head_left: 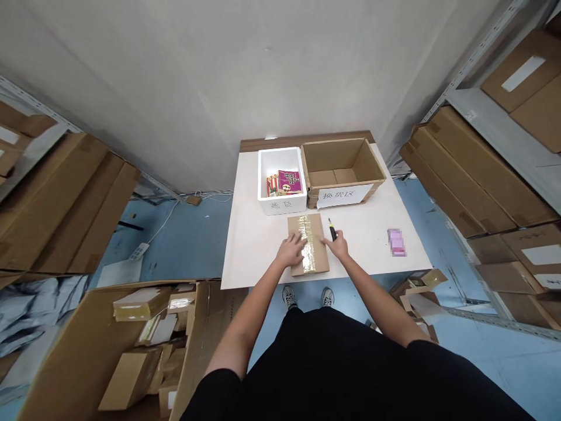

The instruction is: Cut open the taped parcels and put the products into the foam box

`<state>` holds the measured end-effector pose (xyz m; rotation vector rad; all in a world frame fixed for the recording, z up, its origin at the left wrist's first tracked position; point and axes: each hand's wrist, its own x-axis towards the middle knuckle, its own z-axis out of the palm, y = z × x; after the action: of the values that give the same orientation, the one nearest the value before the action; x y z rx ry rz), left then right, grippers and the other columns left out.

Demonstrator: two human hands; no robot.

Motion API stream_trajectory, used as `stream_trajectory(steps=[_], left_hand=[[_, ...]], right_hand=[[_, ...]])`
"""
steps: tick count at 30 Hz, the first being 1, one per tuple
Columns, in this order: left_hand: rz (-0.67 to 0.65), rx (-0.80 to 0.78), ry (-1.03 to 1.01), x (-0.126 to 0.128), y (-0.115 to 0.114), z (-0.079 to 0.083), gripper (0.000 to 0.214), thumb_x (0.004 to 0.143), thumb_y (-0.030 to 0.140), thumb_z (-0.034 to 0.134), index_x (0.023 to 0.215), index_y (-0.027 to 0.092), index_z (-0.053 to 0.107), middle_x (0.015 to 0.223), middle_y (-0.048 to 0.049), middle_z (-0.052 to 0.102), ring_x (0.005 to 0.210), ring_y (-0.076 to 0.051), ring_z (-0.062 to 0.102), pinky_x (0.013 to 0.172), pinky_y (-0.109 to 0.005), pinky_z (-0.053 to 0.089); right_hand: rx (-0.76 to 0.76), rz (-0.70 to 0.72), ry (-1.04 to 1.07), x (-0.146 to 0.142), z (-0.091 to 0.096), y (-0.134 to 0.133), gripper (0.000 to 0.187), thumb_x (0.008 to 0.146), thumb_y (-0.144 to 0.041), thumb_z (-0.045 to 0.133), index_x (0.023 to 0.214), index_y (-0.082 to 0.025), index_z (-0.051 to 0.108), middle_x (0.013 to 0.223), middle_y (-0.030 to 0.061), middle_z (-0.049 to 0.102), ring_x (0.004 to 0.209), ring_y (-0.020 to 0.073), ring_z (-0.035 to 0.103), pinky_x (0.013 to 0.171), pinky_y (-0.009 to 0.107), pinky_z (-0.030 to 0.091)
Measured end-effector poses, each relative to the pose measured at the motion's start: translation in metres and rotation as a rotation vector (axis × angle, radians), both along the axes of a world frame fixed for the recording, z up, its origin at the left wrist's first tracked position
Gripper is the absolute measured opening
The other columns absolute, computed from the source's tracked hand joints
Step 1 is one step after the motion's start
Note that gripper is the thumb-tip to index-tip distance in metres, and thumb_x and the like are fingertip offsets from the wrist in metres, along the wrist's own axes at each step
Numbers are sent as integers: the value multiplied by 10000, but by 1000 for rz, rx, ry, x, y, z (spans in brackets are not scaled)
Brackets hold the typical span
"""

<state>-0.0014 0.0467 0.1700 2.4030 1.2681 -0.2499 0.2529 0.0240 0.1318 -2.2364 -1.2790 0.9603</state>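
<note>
A flat cardboard box (319, 251) with shiny clear tape down its middle lies at the front of the white table (252, 234). My left hand (291, 250) rests on its top, fingers spread beside the tape. In my right hand (338, 245) is a black and yellow utility knife (332, 231), its tip pointing away from me. The thumb of that hand touches the box's right edge. Beyond the box stand a white foam bin (283, 204) holding colourful packets (289, 182) and an open carton (344, 195) with a handwritten label.
A pixelated pink item (397, 242) lies at the table's right. On the floor at left, a large carton (197, 333) holds several parcels. Shelves with long boxes (477, 169) flank both sides. An opened box (421, 283) sits below the table's right front edge.
</note>
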Motion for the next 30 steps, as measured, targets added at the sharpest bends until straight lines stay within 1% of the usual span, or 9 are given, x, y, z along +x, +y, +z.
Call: stream_trajectory(steps=[2, 3, 6, 10, 16, 19, 22, 26, 30], left_hand=[[-233, -61, 15, -2, 15, -1, 868, 847, 586, 744, 1618, 392, 396, 1777, -9, 200, 1614, -387, 141, 1247, -507, 278], [-295, -81, 30, -1, 21, -2, 888, 833, 620, 746, 1618, 392, 401, 1774, -10, 220, 1616, -399, 127, 1254, -523, 253], [-303, -63, 62, 5, 29, -4, 877, 839, 653, 728, 1612, 375, 420, 1728, -37, 342, 1596, -420, 173, 1252, -548, 220], [-162, 23, 88, 14, 22, -2, 858, 808, 642, 781, 1554, 334, 490, 1626, -97, 467, 1536, -438, 255, 1226, -575, 229], [159, 104, 125, 23, 0, 0, 707, 882, 719, 660, 1437, 287, 586, 1560, -147, 484, 1457, -421, 339, 1167, -534, 314], [272, 113, 154, 32, -4, -4, 787, 869, 773, 632, 1460, 258, 563, 1567, -176, 470, 1458, -432, 341, 1158, -540, 321], [340, 103, 203, 45, -1, -6, 862, 836, 808, 640, 1452, 209, 565, 1532, -209, 500, 1459, -444, 346, 1167, -558, 314], [326, 102, 182, 55, 8, -3, 873, 839, 731, 686, 1488, 168, 528, 1539, -226, 502, 1508, -447, 298, 1209, -563, 269], [121, 54, 38, 42, 8, -1, 827, 880, 613, 682, 1593, 285, 419, 1606, -129, 466, 1506, -390, 346, 1216, -500, 297]], right_hand=[[-41, -14, 56, -4, -17, -38, 734, 739, -672, 804, 1238, -234, 490, 1104, 101, 746, 993, 294, 714, 797, 329, 524], [-59, -28, 81, -8, -24, -52, 710, 733, -661, 809, 1211, -239, 497, 1088, 95, 750, 990, 293, 724, 802, 331, 532], [-56, -64, 81, -15, -38, -66, 664, 740, -622, 810, 1196, -252, 500, 1065, 83, 758, 969, 291, 740, 792, 338, 548], [-42, 10, -22, -9, -35, -37, 675, 759, -589, 811, 1249, -255, 488, 1100, 101, 758, 1000, 314, 734, 805, 359, 539], [-42, 100, -135, -3, -18, 38, 727, 766, -593, 836, 1287, -250, 463, 1136, 121, 748, 1030, 313, 727, 806, 347, 518], [-33, 156, -189, -6, -9, 71, 753, 739, -597, 874, 1265, -249, 462, 1136, 121, 748, 1039, 309, 725, 815, 341, 514], [-22, 198, -235, -9, 1, 94, 762, 716, -599, 897, 1236, -248, 465, 1162, 125, 744, 1072, 312, 717, 836, 345, 515], [-37, 193, -236, -11, 10, 103, 745, 734, -607, 883, 1227, -236, 466, 1180, 144, 739, 1095, 318, 712, 859, 354, 518], [-31, 175, -182, -6, 8, 88, 706, 788, -626, 828, 1241, -239, 450, 1163, 142, 740, 1086, 317, 717, 854, 353, 517]])
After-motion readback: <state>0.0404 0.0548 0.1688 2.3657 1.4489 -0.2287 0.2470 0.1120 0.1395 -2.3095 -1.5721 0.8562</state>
